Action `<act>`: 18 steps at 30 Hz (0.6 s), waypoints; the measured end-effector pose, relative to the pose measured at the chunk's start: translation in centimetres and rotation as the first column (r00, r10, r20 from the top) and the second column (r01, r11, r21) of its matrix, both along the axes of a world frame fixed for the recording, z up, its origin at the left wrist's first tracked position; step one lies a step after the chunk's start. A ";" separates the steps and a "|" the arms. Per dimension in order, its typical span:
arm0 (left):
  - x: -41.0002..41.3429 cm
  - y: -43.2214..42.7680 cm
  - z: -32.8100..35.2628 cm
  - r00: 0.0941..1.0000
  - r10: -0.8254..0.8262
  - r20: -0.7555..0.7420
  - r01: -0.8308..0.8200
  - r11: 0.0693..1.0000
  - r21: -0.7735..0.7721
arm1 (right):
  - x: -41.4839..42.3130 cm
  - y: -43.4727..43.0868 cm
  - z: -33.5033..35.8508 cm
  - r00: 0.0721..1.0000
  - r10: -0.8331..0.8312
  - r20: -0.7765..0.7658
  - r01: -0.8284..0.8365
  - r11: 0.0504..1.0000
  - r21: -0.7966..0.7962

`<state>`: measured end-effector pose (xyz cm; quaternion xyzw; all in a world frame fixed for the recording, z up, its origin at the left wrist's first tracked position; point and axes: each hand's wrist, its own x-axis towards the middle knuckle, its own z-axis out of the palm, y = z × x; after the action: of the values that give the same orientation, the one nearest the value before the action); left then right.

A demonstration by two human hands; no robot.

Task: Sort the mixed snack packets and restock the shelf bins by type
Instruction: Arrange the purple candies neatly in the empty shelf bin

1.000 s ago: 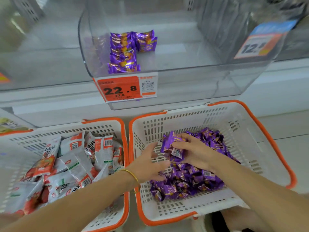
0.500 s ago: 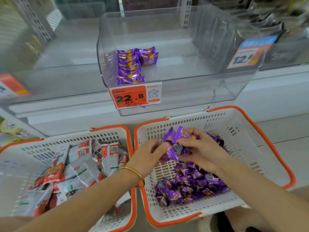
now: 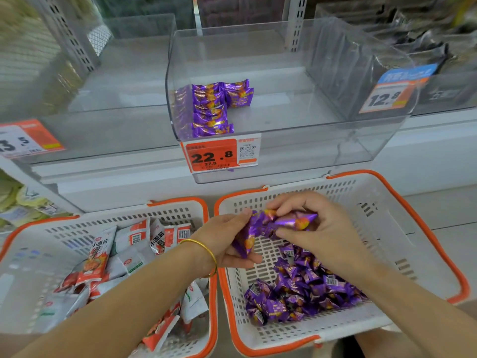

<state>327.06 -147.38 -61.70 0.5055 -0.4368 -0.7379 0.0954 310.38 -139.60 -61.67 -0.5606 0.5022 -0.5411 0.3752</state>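
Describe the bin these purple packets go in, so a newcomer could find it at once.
Start at the white shelf behind the baskets, where clear bins stand side by side. Take the middle bin, just behind the right basket. It alone holds a row of purple packets and bears the orange 22.8 tag on its front.

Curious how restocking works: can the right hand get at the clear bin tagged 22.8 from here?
Probably yes. The clear bin looks open on top, nothing stands between it and the right hand, and its floor beside the stacked purple packets is bare.
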 end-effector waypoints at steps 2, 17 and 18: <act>-0.3 -0.3 0.3 0.998 0.019 -0.056 -0.016 0.998 0.059 | 0.2 0.2 -0.7 0.983 0.019 -0.180 -0.027 0.999 -0.043; 0.3 -0.2 2.2 0.966 -0.203 -0.163 0.131 0.920 -0.368 | -1.7 -0.4 1.7 0.989 0.114 -0.091 -0.090 0.968 0.235; 0.2 0.0 2.4 0.961 -0.218 -0.171 0.140 0.915 -0.377 | -1.5 -0.3 1.9 0.991 0.127 -0.049 -0.112 0.965 0.237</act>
<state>327.27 -147.40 -59.29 0.3565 -0.5972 -0.6996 0.1640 308.92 -139.95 -59.74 -0.5590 0.5393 -0.4363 0.4542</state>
